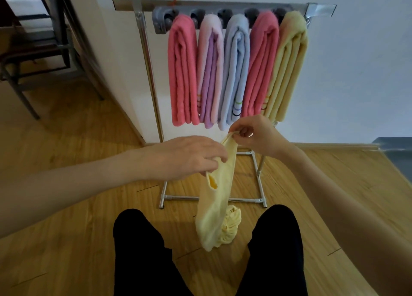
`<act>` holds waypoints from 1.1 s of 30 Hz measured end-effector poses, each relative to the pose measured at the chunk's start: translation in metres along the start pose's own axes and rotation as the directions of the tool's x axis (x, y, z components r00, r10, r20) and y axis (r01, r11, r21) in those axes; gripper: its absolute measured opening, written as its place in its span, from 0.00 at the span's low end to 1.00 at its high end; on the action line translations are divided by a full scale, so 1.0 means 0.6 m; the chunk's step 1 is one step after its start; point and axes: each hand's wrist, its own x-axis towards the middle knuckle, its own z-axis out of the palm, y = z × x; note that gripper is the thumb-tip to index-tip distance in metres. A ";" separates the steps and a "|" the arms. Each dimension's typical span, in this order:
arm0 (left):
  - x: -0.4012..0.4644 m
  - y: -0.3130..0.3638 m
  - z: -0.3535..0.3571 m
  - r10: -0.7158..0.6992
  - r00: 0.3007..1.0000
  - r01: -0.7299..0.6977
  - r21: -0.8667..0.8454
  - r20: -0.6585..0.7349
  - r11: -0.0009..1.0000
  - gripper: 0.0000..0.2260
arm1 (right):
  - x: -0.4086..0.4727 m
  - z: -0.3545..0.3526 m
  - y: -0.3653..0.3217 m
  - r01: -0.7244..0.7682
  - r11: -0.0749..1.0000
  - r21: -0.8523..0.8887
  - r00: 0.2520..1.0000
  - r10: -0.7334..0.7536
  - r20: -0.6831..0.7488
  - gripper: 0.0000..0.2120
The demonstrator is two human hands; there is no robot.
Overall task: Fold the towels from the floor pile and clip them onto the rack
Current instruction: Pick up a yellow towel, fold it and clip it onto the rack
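Observation:
A pale yellow towel (pixel 219 195) hangs in front of me, its lower end bunched on the wood floor between my knees. My right hand (pixel 256 135) pinches its top corner. My left hand (pixel 189 157) holds the towel's left edge a little lower, fingers curled on the cloth. Behind stands a metal rack (pixel 147 50) with a grey clip bar (pixel 160 16). Several folded towels hang clipped from it: pink (pixel 181 72), lilac (pixel 210 72), light blue (pixel 236 72), pink (pixel 260 68) and yellow (pixel 287 68).
The rack's base frame (pixel 259 188) lies on the floor just behind the towel. A dark metal chair (pixel 44 39) stands at the back left beside a white wall corner (pixel 111 61). My legs in black trousers (pixel 142 251) fill the bottom.

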 end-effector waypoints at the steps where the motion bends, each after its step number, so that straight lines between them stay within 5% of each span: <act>1: 0.002 -0.001 0.003 0.029 0.999 -0.029 -0.011 0.014 1.000 0.02 | -0.001 -0.001 0.000 0.005 1.000 0.004 1.000 -0.005 0.001 0.08; 12: 0.011 -0.021 0.030 -0.341 0.903 0.350 -0.013 -0.261 0.937 0.14 | -0.005 -0.016 -0.025 -0.016 0.979 0.201 0.998 0.003 0.065 0.06; 33: 0.043 0.001 0.026 -0.633 0.657 0.568 -0.283 -0.410 0.773 0.09 | -0.017 -0.026 -0.047 -0.004 0.897 0.442 0.998 -0.023 0.055 0.08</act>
